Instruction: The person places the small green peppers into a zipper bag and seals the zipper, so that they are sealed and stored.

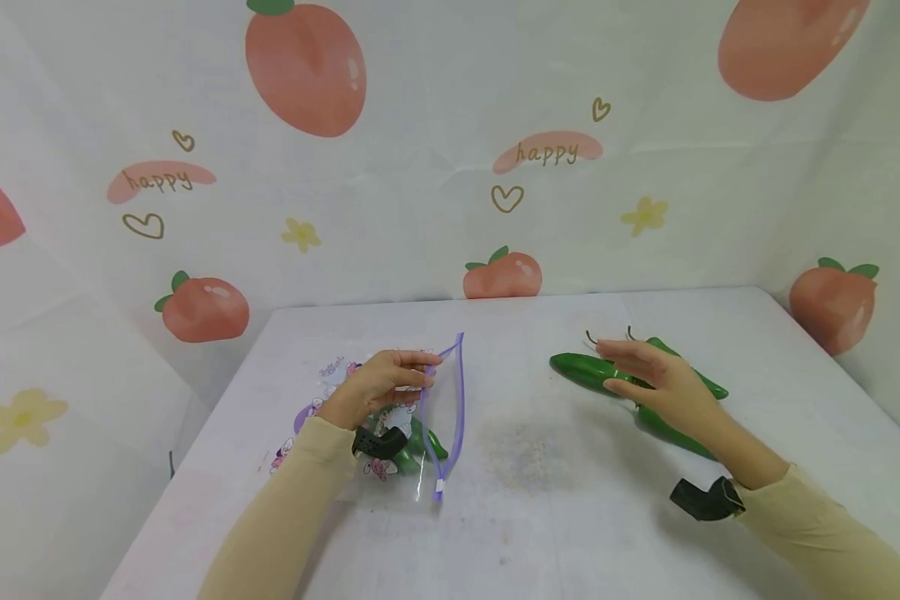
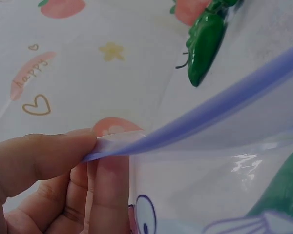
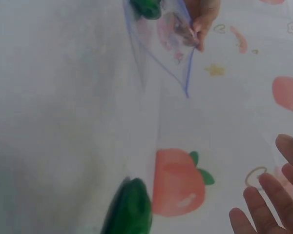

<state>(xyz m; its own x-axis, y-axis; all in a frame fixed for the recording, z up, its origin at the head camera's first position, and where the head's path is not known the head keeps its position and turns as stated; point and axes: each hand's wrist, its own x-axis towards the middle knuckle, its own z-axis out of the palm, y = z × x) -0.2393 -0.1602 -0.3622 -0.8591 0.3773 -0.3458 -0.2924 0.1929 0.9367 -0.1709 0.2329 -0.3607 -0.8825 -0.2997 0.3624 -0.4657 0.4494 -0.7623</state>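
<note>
- two hands are over a white table (image 1: pixel 532 533): the left hand (image 1: pixel 381 388) is at a clear bag with printed figures (image 1: pixel 461 408), the right hand (image 1: pixel 669 389) is over by the loose peppers (image 1: pixel 585 369).
- left fingers: thumb and fingertips pinch the bag's purple rim (image 2: pixel 210 113) at its far end. the rim's two sides stand apart, so the mouth gapes toward the right.
- right fingers: released and spread, nothing in their grasp. in the head view they overlap the loose peppers; whether they touch any, i cannot tell.
- done, as far as it shows: the bag is open, and green peppers lie inside it, near the mouth, at least partly visible through the film. their exact count is blurred by the print and the left wrist.
- left: what look like three green peppers lie close together on the table, outside the bag and well apart from it, partly hidden by the right hand.
- judged from this split, the work seems partway: some peppers bagged, others not, and the mouth not yet closed.
</note>
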